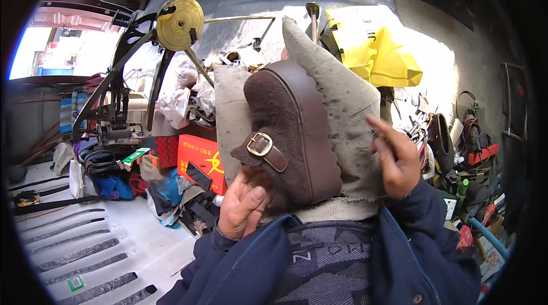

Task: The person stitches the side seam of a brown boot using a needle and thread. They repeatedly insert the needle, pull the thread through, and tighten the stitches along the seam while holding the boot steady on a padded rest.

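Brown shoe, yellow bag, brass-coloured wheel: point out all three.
Brown shoe [283,125]: head view, on its fuzzy upper.
Yellow bag [374,51]: head view, on its crumpled side.
Brass-coloured wheel [180,23]: head view, on its hub.

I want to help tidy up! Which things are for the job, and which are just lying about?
Seems part of the job:
brown buckled shoe, held by the left hand
grey cloth beneath the shoe
right hand, raised beside the shoe

Probably just lying about, untouched:
yellow bag
red box
dark strips at lower left
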The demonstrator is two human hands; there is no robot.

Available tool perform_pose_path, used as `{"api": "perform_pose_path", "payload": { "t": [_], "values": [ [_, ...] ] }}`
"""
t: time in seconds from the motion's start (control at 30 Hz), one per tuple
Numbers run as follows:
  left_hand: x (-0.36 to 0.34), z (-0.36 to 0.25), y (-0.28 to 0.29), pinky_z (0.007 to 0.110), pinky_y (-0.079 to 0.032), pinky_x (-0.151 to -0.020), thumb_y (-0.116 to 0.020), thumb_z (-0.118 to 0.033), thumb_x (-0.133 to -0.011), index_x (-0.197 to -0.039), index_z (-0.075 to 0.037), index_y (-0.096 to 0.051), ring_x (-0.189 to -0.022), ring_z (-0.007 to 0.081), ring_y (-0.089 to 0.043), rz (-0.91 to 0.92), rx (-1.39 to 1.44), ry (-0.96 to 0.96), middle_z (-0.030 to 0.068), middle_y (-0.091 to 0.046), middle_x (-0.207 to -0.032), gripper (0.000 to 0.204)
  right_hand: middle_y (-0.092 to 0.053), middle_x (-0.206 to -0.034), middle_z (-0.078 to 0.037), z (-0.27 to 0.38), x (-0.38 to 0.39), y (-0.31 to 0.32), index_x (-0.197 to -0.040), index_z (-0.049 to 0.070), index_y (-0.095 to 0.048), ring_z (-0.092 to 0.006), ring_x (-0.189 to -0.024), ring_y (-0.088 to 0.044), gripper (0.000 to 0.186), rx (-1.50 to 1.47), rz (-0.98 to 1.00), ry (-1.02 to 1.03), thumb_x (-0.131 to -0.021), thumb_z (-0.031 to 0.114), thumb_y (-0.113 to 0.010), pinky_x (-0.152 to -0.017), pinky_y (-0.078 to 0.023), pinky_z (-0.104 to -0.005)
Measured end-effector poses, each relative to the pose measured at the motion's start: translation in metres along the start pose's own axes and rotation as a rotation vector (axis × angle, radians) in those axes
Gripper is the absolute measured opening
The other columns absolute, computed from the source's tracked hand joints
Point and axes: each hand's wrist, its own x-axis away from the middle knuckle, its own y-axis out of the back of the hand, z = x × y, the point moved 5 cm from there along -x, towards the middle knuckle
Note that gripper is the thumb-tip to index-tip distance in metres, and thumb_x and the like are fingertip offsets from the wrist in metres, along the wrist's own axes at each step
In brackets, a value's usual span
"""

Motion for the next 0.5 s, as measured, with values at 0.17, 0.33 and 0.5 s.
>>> {"api": "perform_pose_path", "payload": {
  "t": [0.17,0.33,0.5],
  "values": [
    [-0.046,-0.001,-0.031,0.033,-0.053,-0.099,-0.074,-0.009,-0.097,-0.142,-0.002,-0.053,-0.115,0.0181,-0.064,-0.052,-0.252,0.011,0.0086,-0.064,-0.129,0.049,-0.062,-0.084,-0.011,0.061,0.006,-0.052,-0.144,0.001,-0.062,-0.0197,-0.073,-0.063,0.052,-0.256,0.242,0.083,-0.094,-0.012,-0.054,-0.071,-0.05,-0.0301],
    [-0.063,0.004,-0.043,0.036,-0.059,-0.094,-0.074,-0.003,-0.096,-0.131,-0.002,-0.062,-0.105,0.0201,-0.071,-0.119,-0.254,-0.023,0.0109,-0.072,-0.12,0.037,-0.06,-0.082,-0.011,0.06,-0.003,-0.052,-0.145,0.002,-0.061,-0.0195,-0.071,-0.061,0.054,-0.226,0.213,0.081,-0.094,-0.012,-0.054,-0.071,-0.05,-0.0301],
    [-0.068,0.003,-0.039,0.034,-0.059,-0.09,-0.073,-0.002,-0.095,-0.124,-0.002,-0.064,-0.101,0.018,-0.071,-0.157,-0.298,-0.075,0.0088,-0.072,-0.116,0.031,-0.059,-0.081,-0.01,0.055,-0.008,-0.053,-0.146,0.002,-0.061,-0.019,-0.071,-0.061,0.055,-0.23,0.207,0.086,-0.094,-0.013,-0.054,-0.07,-0.05,-0.0297]
  ]
}}
